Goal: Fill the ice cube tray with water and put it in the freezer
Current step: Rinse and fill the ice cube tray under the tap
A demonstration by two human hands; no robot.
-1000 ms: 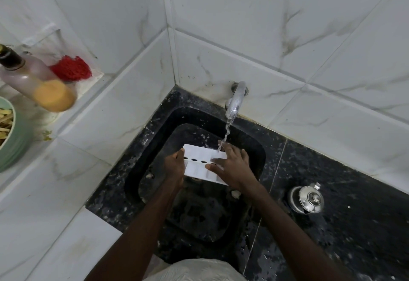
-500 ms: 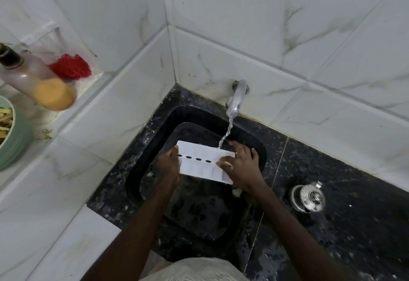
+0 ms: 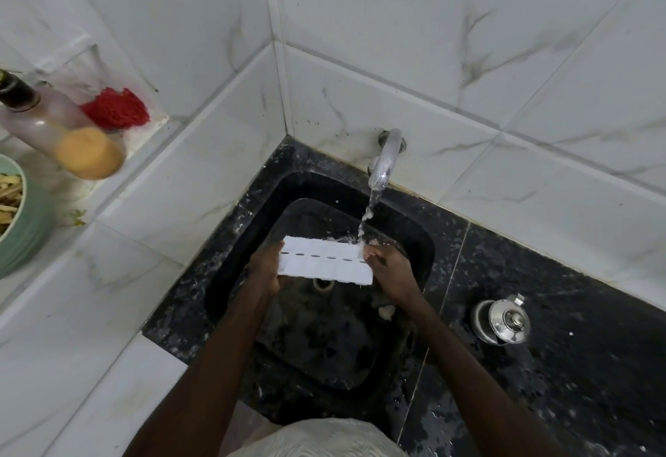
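A white ice cube tray (image 3: 326,265) with a row of dark slots hangs level over the black sink (image 3: 414,240). My left hand (image 3: 265,267) grips its left end and my right hand (image 3: 391,271) grips its right end. Water runs from the chrome tap (image 3: 385,161) and splashes on the tray's far right corner, next to my right fingers. The freezer is not in view.
A small steel lidded pot (image 3: 502,321) stands on the black counter right of the sink. On the white ledge at the left are a bottle (image 3: 61,132) with orange liquid, a red scrubber (image 3: 115,109) and a green bowl (image 3: 21,226). Tiled walls close in behind.
The tray has shifted left under the tap, so the water now strikes its right end. My right hand slid from on top of the tray to its right end.
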